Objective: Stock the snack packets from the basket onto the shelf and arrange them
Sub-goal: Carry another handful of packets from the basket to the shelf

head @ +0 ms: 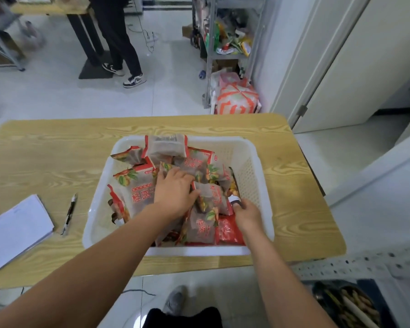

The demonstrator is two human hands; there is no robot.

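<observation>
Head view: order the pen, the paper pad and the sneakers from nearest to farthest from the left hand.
From the left hand:
1. Pen, on the table just left of the basket.
2. Paper pad, farther left.
3. Sneakers, on the floor beyond the table.

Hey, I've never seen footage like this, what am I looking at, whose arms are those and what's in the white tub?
No machine here. One camera sits on a person's head, looking down, so both bare arms are theirs. A white basket full of snack packets stands on a wooden table. The left hand grips a packet in the pile; the right hand pinches a packet's edge near the basket's right wall. A pen and a stack of paper lie left of the basket.
</observation>
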